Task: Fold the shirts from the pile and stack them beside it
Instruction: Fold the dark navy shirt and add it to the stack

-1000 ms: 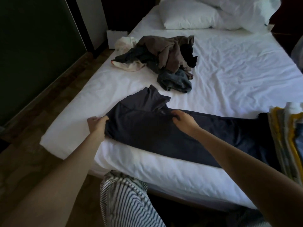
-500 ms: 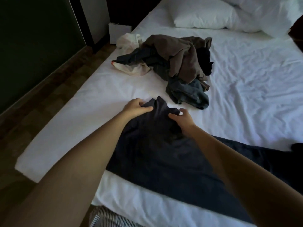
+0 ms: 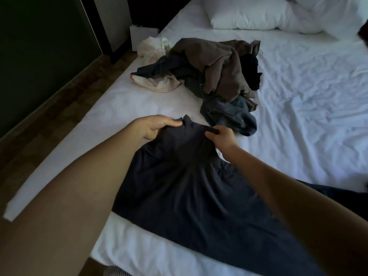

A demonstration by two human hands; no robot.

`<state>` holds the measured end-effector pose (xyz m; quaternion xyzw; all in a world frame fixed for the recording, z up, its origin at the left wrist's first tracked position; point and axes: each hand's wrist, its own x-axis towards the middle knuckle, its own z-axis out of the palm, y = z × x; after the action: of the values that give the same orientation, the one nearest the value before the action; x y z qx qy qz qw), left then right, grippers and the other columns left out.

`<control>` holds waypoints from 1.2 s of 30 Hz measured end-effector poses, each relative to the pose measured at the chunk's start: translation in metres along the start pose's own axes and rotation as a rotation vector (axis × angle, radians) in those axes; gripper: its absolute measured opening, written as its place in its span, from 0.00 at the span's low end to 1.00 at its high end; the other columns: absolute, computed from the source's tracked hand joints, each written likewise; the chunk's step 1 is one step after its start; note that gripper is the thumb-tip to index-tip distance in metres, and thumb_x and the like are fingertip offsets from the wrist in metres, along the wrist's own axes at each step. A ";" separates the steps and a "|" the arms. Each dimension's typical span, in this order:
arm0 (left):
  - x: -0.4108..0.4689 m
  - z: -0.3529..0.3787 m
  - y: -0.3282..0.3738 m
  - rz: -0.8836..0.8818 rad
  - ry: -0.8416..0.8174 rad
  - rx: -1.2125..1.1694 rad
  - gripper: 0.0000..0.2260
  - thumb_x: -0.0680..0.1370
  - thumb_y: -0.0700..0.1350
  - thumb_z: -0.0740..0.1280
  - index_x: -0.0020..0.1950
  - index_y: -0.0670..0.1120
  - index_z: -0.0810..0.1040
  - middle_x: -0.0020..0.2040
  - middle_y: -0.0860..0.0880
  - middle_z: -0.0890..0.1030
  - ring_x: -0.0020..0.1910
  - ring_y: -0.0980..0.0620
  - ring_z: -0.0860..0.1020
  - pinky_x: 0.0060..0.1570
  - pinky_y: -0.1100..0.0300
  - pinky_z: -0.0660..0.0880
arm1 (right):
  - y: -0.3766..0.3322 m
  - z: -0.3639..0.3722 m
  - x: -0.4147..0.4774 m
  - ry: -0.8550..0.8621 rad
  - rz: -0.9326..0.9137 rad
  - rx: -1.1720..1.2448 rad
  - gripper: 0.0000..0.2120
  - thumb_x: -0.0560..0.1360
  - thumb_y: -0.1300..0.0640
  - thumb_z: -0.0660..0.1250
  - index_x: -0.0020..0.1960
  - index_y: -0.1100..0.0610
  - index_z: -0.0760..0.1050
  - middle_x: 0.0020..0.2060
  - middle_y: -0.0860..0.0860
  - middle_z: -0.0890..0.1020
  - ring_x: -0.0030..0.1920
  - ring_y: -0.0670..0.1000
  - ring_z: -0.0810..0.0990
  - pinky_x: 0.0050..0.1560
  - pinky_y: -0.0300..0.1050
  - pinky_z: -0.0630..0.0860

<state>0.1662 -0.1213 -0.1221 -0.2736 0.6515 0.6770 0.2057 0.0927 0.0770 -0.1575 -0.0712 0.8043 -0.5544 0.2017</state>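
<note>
A dark navy shirt (image 3: 191, 188) lies stretched across the near part of the white bed (image 3: 298, 136), its far end bunched up between my hands. My left hand (image 3: 153, 126) pinches that end on its left side, thumb and fingers closed on the cloth. My right hand (image 3: 221, 136) grips the same end on its right side. Just beyond my hands sits the pile of unfolded clothes (image 3: 215, 76): a brown top, dark pieces, a blue denim piece and a cream garment.
White pillows (image 3: 258, 14) lie at the head of the bed. A wooden floor (image 3: 49, 126) runs along the bed's left edge beside a dark wall. A small white box (image 3: 143, 34) stands on the floor near the far corner. Striped cloth shows at the bottom edge.
Both hands have moved from the shirt's near-left part to its far end and gripped it. The view has shifted forward; the folded stack at the right has left the frame.
</note>
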 end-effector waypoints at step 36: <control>-0.100 0.102 -0.123 0.204 0.682 -0.145 0.08 0.81 0.36 0.56 0.58 0.46 0.66 0.52 0.48 0.72 0.41 0.53 0.74 0.29 0.63 0.72 | 0.007 -0.001 -0.111 -0.261 0.544 0.390 0.08 0.78 0.59 0.64 0.57 0.57 0.74 0.46 0.51 0.75 0.46 0.50 0.76 0.41 0.42 0.73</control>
<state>0.3107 -0.0040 -0.1531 -0.4313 0.6569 0.6082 -0.1120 0.1942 0.1184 -0.1362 0.1150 0.6404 -0.6097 0.4526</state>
